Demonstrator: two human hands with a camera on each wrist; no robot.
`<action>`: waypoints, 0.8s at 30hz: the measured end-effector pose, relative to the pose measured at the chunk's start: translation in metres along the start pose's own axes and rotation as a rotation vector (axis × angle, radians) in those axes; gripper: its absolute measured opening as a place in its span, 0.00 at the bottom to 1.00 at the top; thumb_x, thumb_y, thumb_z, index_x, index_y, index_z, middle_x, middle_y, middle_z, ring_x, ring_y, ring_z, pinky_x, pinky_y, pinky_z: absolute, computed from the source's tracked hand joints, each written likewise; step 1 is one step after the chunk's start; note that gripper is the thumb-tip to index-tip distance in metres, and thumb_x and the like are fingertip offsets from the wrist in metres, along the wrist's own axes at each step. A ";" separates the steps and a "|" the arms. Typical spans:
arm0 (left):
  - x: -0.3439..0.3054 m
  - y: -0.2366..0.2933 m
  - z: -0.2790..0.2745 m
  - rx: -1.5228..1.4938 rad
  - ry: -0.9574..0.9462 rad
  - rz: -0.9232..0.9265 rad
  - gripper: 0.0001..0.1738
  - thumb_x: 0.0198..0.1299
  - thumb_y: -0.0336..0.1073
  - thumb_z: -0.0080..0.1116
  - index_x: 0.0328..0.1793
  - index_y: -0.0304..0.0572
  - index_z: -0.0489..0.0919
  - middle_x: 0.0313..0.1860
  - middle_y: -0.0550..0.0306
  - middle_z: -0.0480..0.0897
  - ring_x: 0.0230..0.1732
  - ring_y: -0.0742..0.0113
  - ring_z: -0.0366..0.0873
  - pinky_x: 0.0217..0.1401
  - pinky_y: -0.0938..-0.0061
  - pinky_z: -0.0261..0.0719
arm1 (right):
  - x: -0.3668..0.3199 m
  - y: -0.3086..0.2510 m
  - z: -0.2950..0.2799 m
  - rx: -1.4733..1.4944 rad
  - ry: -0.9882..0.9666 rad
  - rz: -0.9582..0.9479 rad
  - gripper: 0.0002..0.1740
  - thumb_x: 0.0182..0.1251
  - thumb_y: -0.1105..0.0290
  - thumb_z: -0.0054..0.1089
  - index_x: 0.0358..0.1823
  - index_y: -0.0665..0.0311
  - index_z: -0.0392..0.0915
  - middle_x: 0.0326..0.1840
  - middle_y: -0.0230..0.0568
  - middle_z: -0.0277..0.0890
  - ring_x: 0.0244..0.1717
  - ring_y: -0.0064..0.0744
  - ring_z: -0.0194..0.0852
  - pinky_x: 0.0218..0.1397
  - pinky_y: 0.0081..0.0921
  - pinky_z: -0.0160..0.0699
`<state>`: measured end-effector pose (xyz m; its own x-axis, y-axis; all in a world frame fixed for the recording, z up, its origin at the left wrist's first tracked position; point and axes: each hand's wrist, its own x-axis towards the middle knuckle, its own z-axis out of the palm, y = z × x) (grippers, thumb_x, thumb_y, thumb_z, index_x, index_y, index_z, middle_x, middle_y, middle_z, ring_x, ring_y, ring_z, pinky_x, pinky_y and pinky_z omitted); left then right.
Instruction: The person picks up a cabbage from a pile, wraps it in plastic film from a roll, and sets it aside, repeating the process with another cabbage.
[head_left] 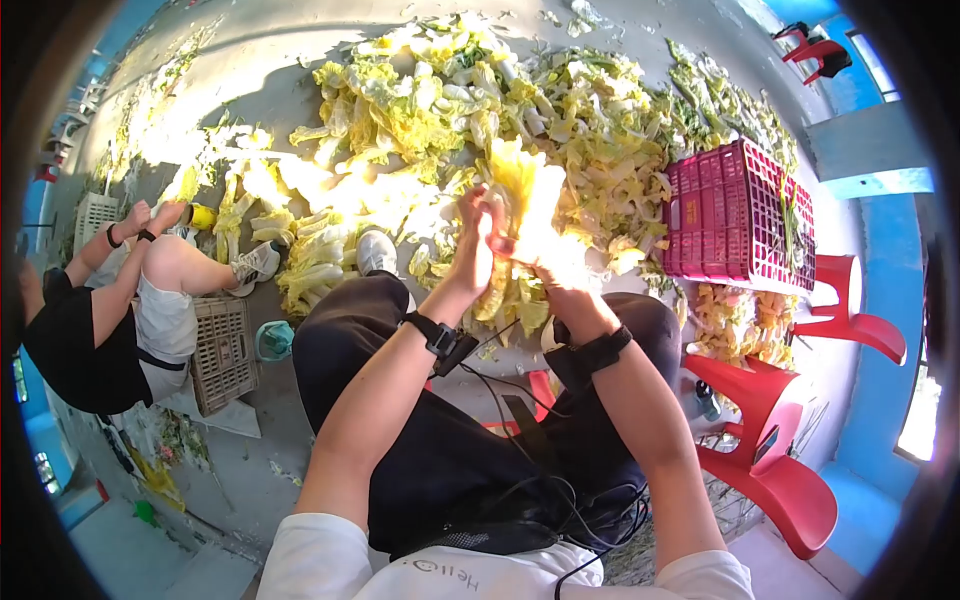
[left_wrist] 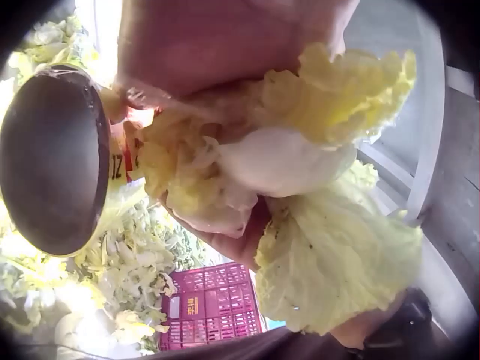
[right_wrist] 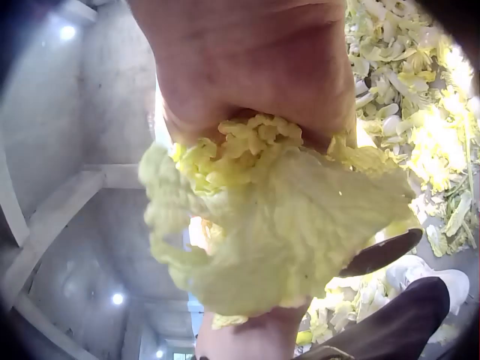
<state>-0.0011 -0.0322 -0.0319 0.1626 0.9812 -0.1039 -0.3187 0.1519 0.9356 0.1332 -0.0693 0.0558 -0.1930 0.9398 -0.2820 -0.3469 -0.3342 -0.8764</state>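
A yellow-green napa cabbage [head_left: 515,185] is raised between my two hands, above the leaf-strewn floor and between the knees. My left hand [head_left: 474,245] grips its left side; in the left wrist view the palm covers part of the leaves. My right hand [head_left: 562,270], washed out by sunlight, holds it from the right. Loose frilly leaves [right_wrist: 277,225] hang below the right palm in the right wrist view. A pale, thick stem part [left_wrist: 289,161] shows between the hands. Close beside the left hand is a dark oval object [left_wrist: 52,161], its kind unclear.
A large heap of cabbage leaves [head_left: 420,95] spreads across the floor ahead. At right stand a magenta crate [head_left: 710,215] and red chairs [head_left: 785,500]. A seated person [head_left: 85,330] works at left, beside a beige crate [head_left: 222,350]. Black cables [head_left: 500,400] hang between the arms.
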 end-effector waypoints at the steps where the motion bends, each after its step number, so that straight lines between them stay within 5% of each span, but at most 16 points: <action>1: -0.004 0.017 0.007 -0.092 -0.028 -0.038 0.33 0.77 0.62 0.34 0.74 0.45 0.53 0.66 0.53 0.64 0.69 0.62 0.63 0.74 0.64 0.61 | 0.007 0.010 -0.005 -0.047 0.016 -0.019 0.33 0.59 0.64 0.75 0.64 0.68 0.73 0.57 0.38 0.78 0.57 0.30 0.76 0.65 0.30 0.73; 6: 0.005 0.017 0.018 -0.022 -0.040 -0.021 0.33 0.78 0.63 0.31 0.73 0.46 0.53 0.65 0.53 0.64 0.68 0.63 0.63 0.74 0.64 0.61 | 0.004 -0.016 0.003 0.041 0.054 -0.065 0.34 0.60 0.62 0.75 0.63 0.71 0.73 0.58 0.40 0.79 0.57 0.34 0.78 0.64 0.32 0.76; 10: 0.021 0.033 0.034 -0.209 -0.135 -0.135 0.41 0.72 0.72 0.28 0.77 0.50 0.57 0.68 0.54 0.70 0.68 0.61 0.71 0.70 0.63 0.72 | 0.014 -0.018 -0.015 0.237 0.058 0.035 0.33 0.59 0.67 0.68 0.67 0.64 0.70 0.59 0.37 0.77 0.59 0.28 0.75 0.64 0.30 0.74; 15: 0.033 0.052 0.045 -0.067 -0.193 -0.142 0.42 0.75 0.68 0.28 0.79 0.43 0.55 0.73 0.50 0.66 0.75 0.58 0.63 0.76 0.62 0.65 | 0.017 -0.017 -0.027 0.447 -0.001 0.000 0.31 0.62 0.66 0.67 0.66 0.64 0.70 0.58 0.38 0.77 0.59 0.29 0.76 0.61 0.29 0.76; 22: 0.034 0.062 0.041 0.137 0.037 -0.150 0.40 0.74 0.64 0.40 0.76 0.37 0.64 0.72 0.50 0.68 0.72 0.59 0.63 0.75 0.65 0.62 | 0.005 -0.019 -0.047 0.475 0.107 0.107 0.32 0.61 0.64 0.68 0.66 0.66 0.69 0.55 0.41 0.78 0.56 0.33 0.78 0.60 0.33 0.80; 24: 0.044 0.067 0.021 0.278 0.098 -0.144 0.35 0.72 0.58 0.52 0.73 0.37 0.68 0.67 0.55 0.74 0.67 0.63 0.69 0.72 0.67 0.66 | 0.008 -0.009 -0.069 0.516 0.130 0.150 0.33 0.61 0.65 0.67 0.66 0.67 0.68 0.55 0.45 0.79 0.53 0.38 0.80 0.58 0.36 0.83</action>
<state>0.0041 0.0184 0.0328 0.0922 0.9609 -0.2610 -0.0300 0.2647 0.9639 0.1978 -0.0534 0.0346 -0.1709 0.8695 -0.4635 -0.7356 -0.4256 -0.5271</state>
